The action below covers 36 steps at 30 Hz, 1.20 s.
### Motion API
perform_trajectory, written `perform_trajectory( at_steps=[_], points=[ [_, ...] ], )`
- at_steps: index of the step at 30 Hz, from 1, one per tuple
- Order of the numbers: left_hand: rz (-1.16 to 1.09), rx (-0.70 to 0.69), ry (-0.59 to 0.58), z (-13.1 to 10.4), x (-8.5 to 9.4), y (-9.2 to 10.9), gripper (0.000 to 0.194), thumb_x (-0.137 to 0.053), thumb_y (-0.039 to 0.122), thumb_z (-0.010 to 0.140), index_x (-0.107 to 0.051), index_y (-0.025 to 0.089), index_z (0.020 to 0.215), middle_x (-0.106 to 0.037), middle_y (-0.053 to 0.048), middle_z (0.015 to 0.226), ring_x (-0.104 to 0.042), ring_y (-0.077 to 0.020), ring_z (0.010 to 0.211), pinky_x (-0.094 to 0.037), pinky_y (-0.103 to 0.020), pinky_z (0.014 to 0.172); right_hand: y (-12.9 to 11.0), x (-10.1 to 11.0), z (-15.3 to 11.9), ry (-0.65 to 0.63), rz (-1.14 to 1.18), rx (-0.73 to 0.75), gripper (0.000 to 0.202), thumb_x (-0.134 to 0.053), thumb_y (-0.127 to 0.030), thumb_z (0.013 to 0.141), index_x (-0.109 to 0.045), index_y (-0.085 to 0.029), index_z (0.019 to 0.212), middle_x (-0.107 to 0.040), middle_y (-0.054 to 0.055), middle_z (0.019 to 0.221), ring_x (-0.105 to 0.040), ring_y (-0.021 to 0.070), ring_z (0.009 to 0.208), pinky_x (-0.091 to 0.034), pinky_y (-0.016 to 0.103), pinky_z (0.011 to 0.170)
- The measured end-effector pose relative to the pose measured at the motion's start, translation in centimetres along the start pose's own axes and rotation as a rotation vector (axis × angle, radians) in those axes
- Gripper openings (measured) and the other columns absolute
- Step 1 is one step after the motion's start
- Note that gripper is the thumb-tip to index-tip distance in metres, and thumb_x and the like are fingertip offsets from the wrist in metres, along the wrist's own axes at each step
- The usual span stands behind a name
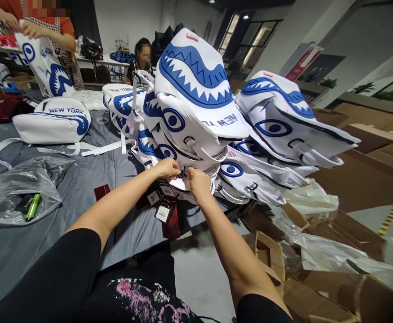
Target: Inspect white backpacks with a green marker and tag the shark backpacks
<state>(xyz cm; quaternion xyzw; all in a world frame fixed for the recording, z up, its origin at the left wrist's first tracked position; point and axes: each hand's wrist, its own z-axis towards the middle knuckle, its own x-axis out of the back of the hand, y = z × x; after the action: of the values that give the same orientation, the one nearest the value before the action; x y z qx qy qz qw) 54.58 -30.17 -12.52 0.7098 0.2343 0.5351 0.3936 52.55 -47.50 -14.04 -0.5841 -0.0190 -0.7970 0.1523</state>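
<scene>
Both of my hands are at the front of a stack of white backpacks [179, 150] printed with blue jagged mouths and eyes. My left hand [167, 168] is closed in a pinch at the lowest bag's edge. Close beside it, my right hand [199, 183] is also pinched, against the same bag. A small dark piece shows between the fingertips, too hidden to name. Just below the hands, black and white hang tags [162, 212] lie over a shiny dark red strip [171, 224] at the table edge. The top backpack [194, 74] leans with its face up.
More white backpacks [273, 128] are piled at right. Another backpack [53, 123] lies on the grey-covered table [91, 179], near a clear plastic bag [21, 188] holding a green object [33, 207]. Cardboard boxes [320, 300] crowd the floor at right. Two people are across the table, one handling a bag.
</scene>
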Motion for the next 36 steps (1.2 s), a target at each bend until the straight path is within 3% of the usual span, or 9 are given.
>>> perform_trajectory(
  at_steps=[5, 9, 12, 17, 22, 26, 31, 36],
  points=[
    [-0.232, -0.054, -0.185, -1.7, 2.3, -0.8, 0.041, -0.059, 0.052, 0.088, -0.073, 0.017, 0.104, -0.073, -0.004, 0.076, -0.065, -0.0158, 0.065, -0.048, -0.025, 0.062, 0.9, 1.0, -1.0, 0.029, -0.048, -0.036, 0.020, -0.051, -0.016, 0.093, -0.071, -0.019, 0.091, -0.063, 0.008, 0.095, -0.051, 0.0143, 0.067, -0.018, 0.030, 0.056],
    [-0.314, -0.131, -0.224, -3.3, 4.0, -1.3, 0.059, -0.083, 0.032, 0.064, -0.069, 0.019, 0.120, -0.071, -0.002, 0.079, -0.066, -0.0171, 0.071, -0.051, -0.028, 0.069, 0.7, 0.6, -1.1, 0.044, 0.001, -0.053, 0.020, -0.051, -0.016, 0.093, -0.071, -0.019, 0.092, -0.065, 0.007, 0.087, -0.053, 0.0162, 0.070, -0.020, 0.030, 0.057],
    [-0.330, -0.173, -0.125, -3.7, 4.1, -1.6, 0.056, -0.086, 0.021, 0.056, -0.071, 0.015, 0.110, -0.065, 0.002, 0.069, -0.060, -0.0138, 0.063, -0.048, -0.026, 0.065, 0.5, 0.3, -0.9, 0.081, 0.056, -0.076, 0.021, -0.050, -0.017, 0.094, -0.071, -0.018, 0.095, -0.067, 0.008, 0.089, -0.055, 0.0174, 0.074, -0.022, 0.029, 0.058],
    [-0.386, -0.270, 0.140, -3.7, 2.9, -2.3, 0.056, -0.076, 0.020, 0.067, -0.062, 0.015, 0.121, -0.066, 0.001, 0.080, -0.060, -0.0122, 0.072, -0.049, -0.027, 0.075, 0.9, 0.4, -1.1, 0.135, 0.180, -0.089, 0.021, -0.050, -0.016, 0.091, -0.071, -0.018, 0.094, -0.069, 0.008, 0.089, -0.058, 0.0185, 0.077, -0.028, 0.028, 0.061],
    [-0.426, -0.337, 0.290, -3.5, 0.4, -2.7, 0.021, -0.070, 0.021, 0.072, -0.068, 0.014, 0.092, -0.070, -0.005, 0.093, -0.064, -0.0156, 0.086, -0.050, -0.029, 0.085, 1.6, 0.2, -1.4, 0.190, 0.390, -0.083, 0.020, -0.052, -0.024, 0.089, -0.071, -0.019, 0.091, -0.072, 0.009, 0.089, -0.062, 0.0213, 0.081, -0.037, 0.029, 0.068],
    [-0.420, -0.317, 0.442, -2.8, -1.1, -3.2, 0.017, -0.062, 0.024, 0.081, -0.066, 0.015, 0.095, -0.070, -0.005, 0.091, -0.064, -0.0154, 0.085, -0.050, -0.029, 0.083, 2.4, 0.0, -0.9, 0.195, 0.650, -0.068, 0.020, -0.055, -0.035, 0.085, -0.068, -0.020, 0.085, -0.071, 0.006, 0.078, -0.065, 0.0209, 0.072, -0.044, 0.031, 0.070],
    [-0.311, -0.330, 0.450, -2.7, -1.6, -2.9, 0.009, -0.063, 0.022, 0.082, -0.067, 0.016, 0.078, -0.067, -0.002, 0.078, -0.061, -0.0159, 0.077, -0.050, -0.030, 0.078, 2.5, -0.2, 0.3, 0.143, 1.019, -0.072, 0.032, -0.055, -0.051, 0.082, -0.059, -0.020, 0.083, -0.075, 0.009, 0.089, -0.067, 0.0179, 0.061, -0.044, 0.027, 0.053],
    [-0.164, -0.395, 0.498, -3.6, -2.0, -0.8, 0.002, -0.068, 0.021, 0.081, -0.070, 0.020, 0.080, -0.066, -0.007, 0.112, -0.051, -0.0243, 0.116, -0.037, -0.040, 0.104, 1.2, -0.8, 1.2, 0.094, 1.262, -0.077, 0.034, -0.064, -0.053, 0.078, -0.054, -0.021, 0.079, -0.074, 0.004, 0.079, -0.062, 0.0137, 0.051, -0.041, 0.024, 0.047]
  ],
)
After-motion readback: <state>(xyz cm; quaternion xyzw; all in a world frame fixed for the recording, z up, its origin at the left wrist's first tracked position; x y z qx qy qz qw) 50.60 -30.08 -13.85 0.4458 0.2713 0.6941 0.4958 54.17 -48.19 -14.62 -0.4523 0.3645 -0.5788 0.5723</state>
